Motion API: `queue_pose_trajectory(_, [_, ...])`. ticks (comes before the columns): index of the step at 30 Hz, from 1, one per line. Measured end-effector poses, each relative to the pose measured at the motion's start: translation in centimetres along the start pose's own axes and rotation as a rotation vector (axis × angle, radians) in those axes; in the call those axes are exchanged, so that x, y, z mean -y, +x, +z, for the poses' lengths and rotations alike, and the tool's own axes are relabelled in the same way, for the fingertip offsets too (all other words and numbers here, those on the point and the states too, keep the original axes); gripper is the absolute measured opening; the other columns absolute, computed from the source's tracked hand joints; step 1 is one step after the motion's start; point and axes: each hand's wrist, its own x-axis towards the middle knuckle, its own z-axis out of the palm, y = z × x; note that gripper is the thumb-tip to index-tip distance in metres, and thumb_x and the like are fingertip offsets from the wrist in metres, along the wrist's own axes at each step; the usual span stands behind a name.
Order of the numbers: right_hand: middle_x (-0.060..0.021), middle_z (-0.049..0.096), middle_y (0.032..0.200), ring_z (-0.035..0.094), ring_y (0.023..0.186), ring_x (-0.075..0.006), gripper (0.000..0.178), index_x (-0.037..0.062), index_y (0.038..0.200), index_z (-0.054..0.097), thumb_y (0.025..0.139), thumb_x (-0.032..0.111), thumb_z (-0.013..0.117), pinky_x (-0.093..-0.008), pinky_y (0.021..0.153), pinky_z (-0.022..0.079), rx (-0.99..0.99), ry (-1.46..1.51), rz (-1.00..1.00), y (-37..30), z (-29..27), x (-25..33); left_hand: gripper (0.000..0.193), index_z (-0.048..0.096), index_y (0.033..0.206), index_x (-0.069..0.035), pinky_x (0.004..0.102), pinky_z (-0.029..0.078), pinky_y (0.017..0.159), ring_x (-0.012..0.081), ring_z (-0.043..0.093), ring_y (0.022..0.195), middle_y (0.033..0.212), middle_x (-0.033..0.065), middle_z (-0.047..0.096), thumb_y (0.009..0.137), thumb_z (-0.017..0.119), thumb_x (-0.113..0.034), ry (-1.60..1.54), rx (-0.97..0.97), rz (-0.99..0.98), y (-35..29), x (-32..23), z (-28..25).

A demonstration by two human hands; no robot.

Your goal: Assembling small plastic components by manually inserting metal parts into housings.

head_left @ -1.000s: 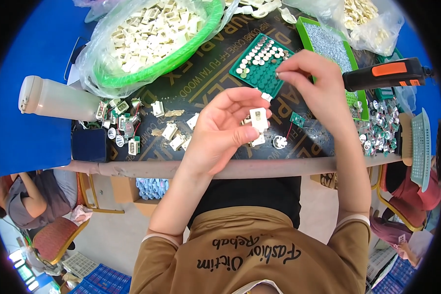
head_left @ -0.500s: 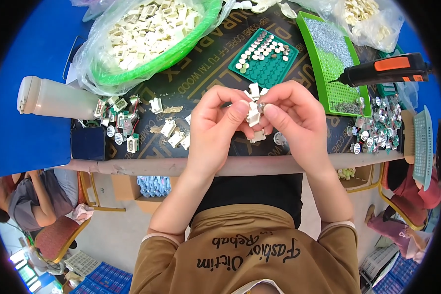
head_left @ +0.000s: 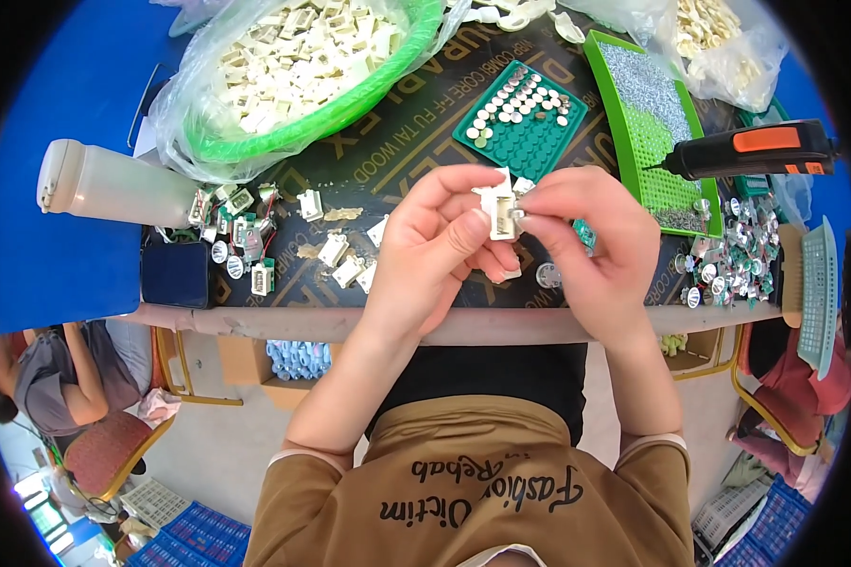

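Note:
My left hand (head_left: pixel 440 236) is closed round a small white plastic housing (head_left: pixel 501 213), its hollow side turned toward my right hand. The fingers of my right hand (head_left: pixel 600 241) pinch a small silvery piece (head_left: pixel 517 215) at the housing's edge; its exact kind is too small to tell. More white plastic shows just behind the fingertips. Beyond my hands lies a green tray (head_left: pixel 529 156) with round cups, some filled with shiny button cells (head_left: pixel 520 99). Several white housings (head_left: pixel 334 250) lie on the dark board left of my left hand. A round silvery part (head_left: pixel 548 275) rests below my right hand.
A green basket (head_left: pixel 340 121) of white housings stands far left, near a translucent bottle (head_left: pixel 113 184) and a dark phone (head_left: pixel 175 274). At right are a green tray of screws (head_left: pixel 638 76), an electric screwdriver (head_left: pixel 747 151) and piled circuit assemblies (head_left: pixel 728 255). Other people sit at both sides.
My right hand has turned and drawn slightly right, its fingers still at the housing. The housing now shows its hollow side. The whole view has shifted a little.

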Motion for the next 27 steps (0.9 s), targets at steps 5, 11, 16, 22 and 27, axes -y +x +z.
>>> queue_pose_trajectory(5, [-0.0066,0.059,0.078,0.057,0.064,-0.021,0.018,0.005,0.08,0.063,0.062,0.001,0.066,-0.0283,0.054,0.046,-0.044,-0.227,-0.17,0.1,0.9,0.1,0.022,0.049,0.112,-0.001,0.0235,0.048,0.062,0.0127,0.058,0.071,0.093,0.0081,0.059,0.092,0.052,-0.011,-0.007,-0.065,-0.008,-0.2,0.4,0.2])
queue_pose_trajectory(11, [-0.004,0.057,0.077,0.055,0.062,-0.0179,0.022,0.0056,0.082,0.064,0.06,0.009,0.065,-0.0296,0.05,0.042,-0.084,-0.495,-0.309,-0.2,1.3,0.6,0.018,0.05,0.108,-0.002,0.0239,0.045,0.068,0.0099,0.05,0.072,0.094,0.0064,0.057,0.092,0.051,-0.009,0.008,-0.003,0.035,-0.1,0.4,-0.1])
queue_pose_trajectory(16, [-0.0046,0.058,0.077,0.056,0.065,-0.0204,0.021,0.0052,0.085,0.065,0.064,0.006,0.064,-0.032,0.056,0.045,0.043,-0.427,-0.289,0.1,0.3,0.7,0.016,0.05,0.107,-0.002,0.024,0.046,0.068,0.0099,0.051,0.071,0.093,0.0062,0.057,0.092,0.051,-0.007,0.022,-0.052,0.03,-0.4,0.2,-0.1])
queue_pose_trajectory(22, [-0.0094,0.061,0.078,0.059,0.072,-0.0295,0.011,0.0058,0.084,0.065,0.076,0.004,0.059,-0.0376,0.065,0.048,0.096,-0.564,0.149,3.0,-3.0,-4.4,0.019,0.05,0.107,-0.002,0.0244,0.045,0.065,0.0139,0.055,0.078,0.095,0.0093,0.058,0.091,0.052,-0.012,0.025,-0.024,0.009,-0.3,0.3,-0.2])
queue_pose_trajectory(27, [-0.01,0.061,0.078,0.06,0.077,-0.0298,0.01,0.006,0.082,0.066,0.076,0.007,0.059,-0.0395,0.068,0.048,0.31,-0.738,0.181,4.3,-3.2,-9.3,0.021,0.05,0.107,-0.002,0.0261,0.042,0.065,0.017,0.054,0.079,0.095,0.0107,0.056,0.091,0.052,-0.015,0.002,-0.044,0.02,-0.3,0.3,-0.4])
